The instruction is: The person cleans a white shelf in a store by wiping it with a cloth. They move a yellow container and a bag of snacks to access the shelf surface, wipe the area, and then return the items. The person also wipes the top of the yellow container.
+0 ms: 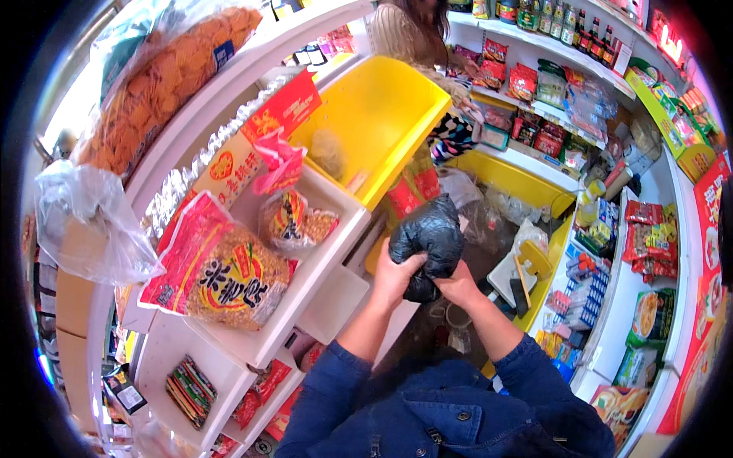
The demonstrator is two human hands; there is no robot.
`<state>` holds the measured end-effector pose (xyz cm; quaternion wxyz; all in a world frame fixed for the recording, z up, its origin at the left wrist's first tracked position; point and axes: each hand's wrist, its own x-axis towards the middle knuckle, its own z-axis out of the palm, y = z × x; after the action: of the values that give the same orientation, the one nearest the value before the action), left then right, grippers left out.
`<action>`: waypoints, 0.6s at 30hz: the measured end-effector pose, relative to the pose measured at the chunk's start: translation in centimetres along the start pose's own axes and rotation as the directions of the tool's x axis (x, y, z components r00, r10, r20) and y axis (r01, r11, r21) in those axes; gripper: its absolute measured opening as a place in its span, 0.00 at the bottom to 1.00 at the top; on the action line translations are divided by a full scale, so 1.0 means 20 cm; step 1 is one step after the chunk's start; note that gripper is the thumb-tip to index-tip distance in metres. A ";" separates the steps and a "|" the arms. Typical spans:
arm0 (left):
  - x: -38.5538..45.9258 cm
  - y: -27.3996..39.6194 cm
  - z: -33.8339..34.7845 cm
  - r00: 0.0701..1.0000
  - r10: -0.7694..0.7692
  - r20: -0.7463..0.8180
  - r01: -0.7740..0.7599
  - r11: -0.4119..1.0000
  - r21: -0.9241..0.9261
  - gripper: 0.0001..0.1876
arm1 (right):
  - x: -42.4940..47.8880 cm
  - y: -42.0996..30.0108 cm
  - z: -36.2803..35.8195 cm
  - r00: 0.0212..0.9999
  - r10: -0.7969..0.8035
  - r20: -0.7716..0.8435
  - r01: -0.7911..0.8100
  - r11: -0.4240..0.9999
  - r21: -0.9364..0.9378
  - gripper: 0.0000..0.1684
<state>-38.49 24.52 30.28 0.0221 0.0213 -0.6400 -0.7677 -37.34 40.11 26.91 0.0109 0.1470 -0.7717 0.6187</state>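
Observation:
A stuffed black plastic bag [430, 232] is held up in front of me, its contents hidden. My left hand [398, 275] grips its lower left side, the thumb lying across the plastic. On the lower right, my right hand [457, 283] closes around the bag's narrower end. Left of the bag stands a yellow plastic bin [415, 134], a little apart from it. Beside that bin, a white shelf compartment [320, 269] carries a large red-topped bag of small tan snack pieces [243, 286] and a smaller, similar bag [292, 223].
Another person [409, 34] stands at the far shelves. A white dustpan [509, 277] leans against a yellow panel [552, 269] on the right. Packaged goods [650, 237] line the right shelves. A big bag of orange-brown snacks [172, 86] lies on the upper left ledge.

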 end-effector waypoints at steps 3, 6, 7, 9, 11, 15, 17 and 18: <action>0.30 0.25 0.09 0.961 0.273 -0.041 -0.260 0.945 0.200 0.19 | 0.24 -0.15 -0.18 0.977 -0.141 -0.158 0.144 0.989 0.009 0.36; 0.75 0.45 0.03 0.817 0.553 -0.166 -0.343 0.696 0.631 0.17 | 0.25 -0.08 -0.45 0.970 0.036 -0.239 0.028 0.965 0.261 0.31; 0.89 0.47 0.00 0.739 0.661 -0.133 -0.311 0.509 0.803 0.19 | 0.21 -0.01 -0.51 0.958 0.085 -0.275 -0.008 0.963 0.269 0.28; 1.12 0.49 -0.02 0.705 0.707 -0.056 -0.233 0.305 0.923 0.25 | 0.13 0.17 -0.64 0.927 0.159 -0.341 -0.078 0.967 0.241 0.21; 1.32 0.43 -0.07 0.740 0.671 -0.043 -0.112 0.186 0.976 0.30 | 0.03 0.24 -0.70 0.906 0.299 -0.299 -0.272 0.954 0.128 0.18; 1.45 0.36 0.02 0.963 0.057 -0.265 0.270 -0.112 0.956 0.59 | -0.19 0.53 -0.83 0.883 0.366 -0.294 -0.390 0.920 -0.028 0.17; 1.52 0.31 0.00 0.948 0.216 -0.232 0.265 -0.136 0.955 0.60 | -0.28 0.65 -0.85 0.884 0.370 -0.284 -0.406 0.911 -0.076 0.17; 1.54 0.30 0.02 0.937 0.298 -0.183 0.229 -0.125 0.965 0.59 | -0.30 0.66 -0.87 0.873 0.401 -0.278 -0.434 0.898 -0.069 0.18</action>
<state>-69.26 22.06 36.07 0.1314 0.1476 -0.9803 -0.0054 -37.72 60.55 17.14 -0.0140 -0.1057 -0.8156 0.5687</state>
